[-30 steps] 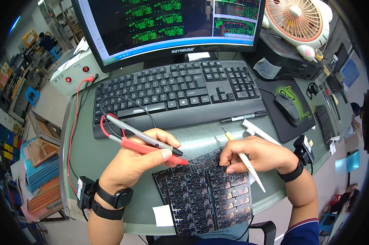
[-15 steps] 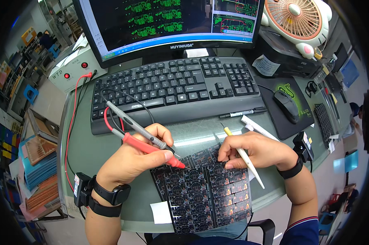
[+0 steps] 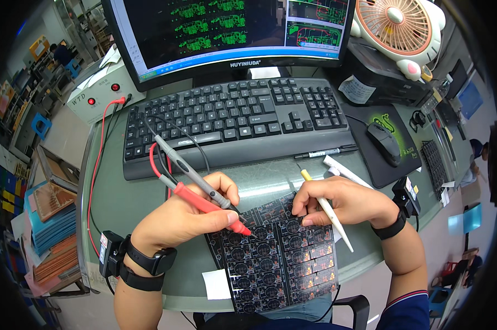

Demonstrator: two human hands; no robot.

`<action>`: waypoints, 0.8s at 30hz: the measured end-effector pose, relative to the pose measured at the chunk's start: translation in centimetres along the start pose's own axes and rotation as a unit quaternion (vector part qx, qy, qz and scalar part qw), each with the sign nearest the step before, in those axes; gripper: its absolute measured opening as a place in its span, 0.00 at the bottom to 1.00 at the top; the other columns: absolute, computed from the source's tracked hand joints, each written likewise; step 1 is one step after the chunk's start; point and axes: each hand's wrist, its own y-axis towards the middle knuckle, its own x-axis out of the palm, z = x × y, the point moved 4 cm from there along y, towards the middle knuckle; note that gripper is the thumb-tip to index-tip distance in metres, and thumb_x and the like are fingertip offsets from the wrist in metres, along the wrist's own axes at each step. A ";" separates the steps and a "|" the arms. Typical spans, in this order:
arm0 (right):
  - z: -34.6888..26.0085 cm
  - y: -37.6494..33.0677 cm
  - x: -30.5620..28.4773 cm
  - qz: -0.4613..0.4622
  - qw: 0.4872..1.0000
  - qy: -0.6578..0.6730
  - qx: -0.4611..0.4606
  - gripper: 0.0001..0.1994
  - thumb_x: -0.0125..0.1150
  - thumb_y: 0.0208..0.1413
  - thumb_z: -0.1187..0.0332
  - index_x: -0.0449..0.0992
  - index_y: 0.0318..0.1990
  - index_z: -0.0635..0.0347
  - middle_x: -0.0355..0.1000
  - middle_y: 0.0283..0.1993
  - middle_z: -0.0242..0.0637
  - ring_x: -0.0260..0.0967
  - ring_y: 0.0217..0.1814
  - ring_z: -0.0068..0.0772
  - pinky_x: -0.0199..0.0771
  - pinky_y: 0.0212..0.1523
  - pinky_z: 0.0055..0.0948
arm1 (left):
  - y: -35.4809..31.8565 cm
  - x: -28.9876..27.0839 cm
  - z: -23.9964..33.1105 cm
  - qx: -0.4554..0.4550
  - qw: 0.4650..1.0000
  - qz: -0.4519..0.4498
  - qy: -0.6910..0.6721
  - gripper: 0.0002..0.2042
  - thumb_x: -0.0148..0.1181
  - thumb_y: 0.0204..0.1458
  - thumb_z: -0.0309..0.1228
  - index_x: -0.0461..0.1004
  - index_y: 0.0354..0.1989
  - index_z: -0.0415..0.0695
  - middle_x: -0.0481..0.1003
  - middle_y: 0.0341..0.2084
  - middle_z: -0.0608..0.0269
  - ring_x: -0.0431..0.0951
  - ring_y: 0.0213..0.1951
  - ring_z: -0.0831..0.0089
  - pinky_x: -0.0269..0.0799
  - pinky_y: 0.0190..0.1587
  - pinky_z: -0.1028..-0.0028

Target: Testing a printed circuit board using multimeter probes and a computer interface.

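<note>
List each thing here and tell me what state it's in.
Red probe: held in left hand, aimed at circuit board, contact unclear
Gray probe: held alongside
White tool: held in right hand
Circuit board: reaching past desk edge
Screen: on, showing green patterns
Fan: can't tell if spinning
Red lead: plugged into pale box
Marker: lying flat
Mouse: untouched

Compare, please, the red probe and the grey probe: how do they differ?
Colour: the red probe is mostly red, with a grey rear section; the grey probe has a grey body and a black front part.
Place: in the picture, the grey probe lies above the red probe, and its rear end reaches higher.
Shared: both are slender, slant down to the right, and are held in the left grip.
</note>
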 end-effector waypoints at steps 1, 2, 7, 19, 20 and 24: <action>0.0 0.0 0.0 0.000 1.000 0.000 0.000 0.11 0.66 0.54 0.70 0.73 0.42 0.61 0.75 0.33 0.31 0.73 0.34 0.23 0.72 0.36 0.25 | 0.0 0.1 0.0 0.000 1.000 0.000 0.000 0.12 0.65 0.51 0.32 0.70 0.39 0.41 0.71 0.31 0.71 0.72 0.36 0.85 0.67 0.38 0.82; 0.0 0.0 0.0 0.001 1.000 0.000 0.003 0.11 0.65 0.54 0.70 0.73 0.42 0.61 0.75 0.33 0.31 0.73 0.34 0.23 0.72 0.36 0.25 | 0.1 0.2 0.0 0.008 1.000 0.000 -0.008 0.12 0.64 0.52 0.32 0.70 0.39 0.41 0.71 0.30 0.71 0.71 0.36 0.85 0.66 0.38 0.82; -0.2 0.0 0.1 0.011 1.000 -0.002 0.016 0.10 0.65 0.54 0.70 0.72 0.41 0.62 0.75 0.33 0.32 0.74 0.35 0.25 0.73 0.37 0.26 | 0.1 0.4 0.3 0.007 1.000 -0.008 0.013 0.12 0.64 0.52 0.33 0.70 0.39 0.41 0.70 0.29 0.72 0.69 0.33 0.86 0.64 0.35 0.82; -0.3 0.1 0.2 0.021 1.000 -0.005 0.011 0.10 0.65 0.52 0.73 0.72 0.41 0.62 0.73 0.32 0.32 0.73 0.35 0.25 0.73 0.37 0.26 | 0.0 0.4 0.6 -0.028 0.999 0.002 0.029 0.14 0.67 0.49 0.32 0.69 0.39 0.44 0.69 0.34 0.71 0.68 0.37 0.83 0.64 0.42 0.80; -0.2 0.2 0.1 0.021 1.000 -0.002 0.011 0.10 0.66 0.52 0.73 0.72 0.41 0.62 0.73 0.32 0.32 0.73 0.35 0.25 0.73 0.36 0.26 | 0.1 0.4 0.3 -0.031 0.999 0.001 0.026 0.14 0.67 0.49 0.32 0.69 0.39 0.44 0.69 0.34 0.71 0.68 0.37 0.83 0.64 0.42 0.80; -0.1 0.2 0.3 0.021 1.000 -0.019 0.007 0.10 0.66 0.52 0.73 0.72 0.41 0.62 0.73 0.32 0.31 0.73 0.34 0.24 0.72 0.36 0.26 | 0.2 0.4 0.2 0.021 0.999 0.016 0.036 0.11 0.65 0.51 0.32 0.71 0.36 0.41 0.67 0.27 0.74 0.66 0.31 0.86 0.61 0.34 0.83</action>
